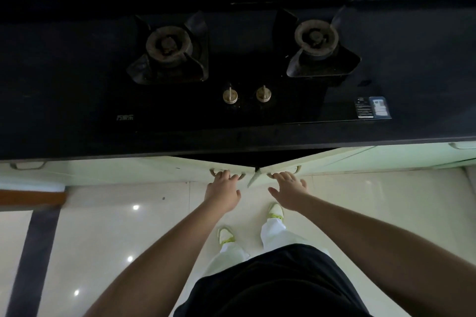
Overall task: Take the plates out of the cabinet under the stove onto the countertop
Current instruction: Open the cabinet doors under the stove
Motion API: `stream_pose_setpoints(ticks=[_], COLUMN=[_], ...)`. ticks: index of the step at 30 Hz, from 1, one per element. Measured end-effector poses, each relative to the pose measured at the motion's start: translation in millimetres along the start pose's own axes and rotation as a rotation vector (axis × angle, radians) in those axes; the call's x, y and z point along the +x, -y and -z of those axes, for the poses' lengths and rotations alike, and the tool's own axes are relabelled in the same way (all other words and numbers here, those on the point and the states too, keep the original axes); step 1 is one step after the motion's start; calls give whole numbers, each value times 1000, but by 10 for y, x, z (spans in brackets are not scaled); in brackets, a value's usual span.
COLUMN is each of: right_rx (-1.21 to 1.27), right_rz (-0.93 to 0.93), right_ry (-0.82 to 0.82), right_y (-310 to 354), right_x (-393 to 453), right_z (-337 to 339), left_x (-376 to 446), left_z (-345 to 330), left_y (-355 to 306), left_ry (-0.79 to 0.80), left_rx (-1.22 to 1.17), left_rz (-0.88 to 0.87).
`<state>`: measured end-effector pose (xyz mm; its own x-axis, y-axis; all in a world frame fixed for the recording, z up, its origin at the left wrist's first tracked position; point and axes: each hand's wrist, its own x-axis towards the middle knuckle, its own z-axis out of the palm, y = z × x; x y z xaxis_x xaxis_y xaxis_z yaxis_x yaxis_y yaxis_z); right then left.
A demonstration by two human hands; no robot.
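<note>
The cabinet under the stove has two pale green doors, the left door [159, 166] and the right door [316, 161], both swung slightly outward with a dark gap [253, 157] behind them. My left hand [222, 189] grips the left door handle with curled fingers. My right hand [288, 189] has its fingers hooked on the right door handle, thumb spread out. No plates are visible; the cabinet's inside is dark and hidden. The black countertop [64, 85] runs across the whole view above the doors.
A black two-burner gas stove [244, 64] with two knobs [246, 95] sits in the countertop. More pale green cabinet fronts with handles [462, 145] lie to either side. Below are a glossy tiled floor [116, 226], my legs and my shoes.
</note>
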<state>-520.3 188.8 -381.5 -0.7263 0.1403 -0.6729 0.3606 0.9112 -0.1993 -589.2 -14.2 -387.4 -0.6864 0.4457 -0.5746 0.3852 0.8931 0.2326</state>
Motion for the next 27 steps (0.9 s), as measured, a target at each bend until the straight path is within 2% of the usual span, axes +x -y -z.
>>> stream_pose_setpoints(ticks=[5, 10, 15, 21, 24, 27], right_rx=[37, 176, 174, 197, 281, 330], right_rz=[-33, -205, -313, -320, -329, -334], right_ry=[3, 34, 79, 13, -30, -47], right_y=[-43, 2, -148, -434, -593, -792], right_x=[-213, -462, -707, -1027, -1169, -1357], right_z=[-98, -205, -405, -667, -740, -844], left_x=[-234, -369, -628, -1014, -1224, -1385], left_z=[-94, -156, -323, -492, -604, -711], left_y=[155, 214, 234, 301, 291, 215], left_ry=[2, 22, 36, 77, -3, -18], left_rx=[-85, -62, -21, -88, -240, -226], left_rz=[-36, -44, -23, 80, 172, 262])
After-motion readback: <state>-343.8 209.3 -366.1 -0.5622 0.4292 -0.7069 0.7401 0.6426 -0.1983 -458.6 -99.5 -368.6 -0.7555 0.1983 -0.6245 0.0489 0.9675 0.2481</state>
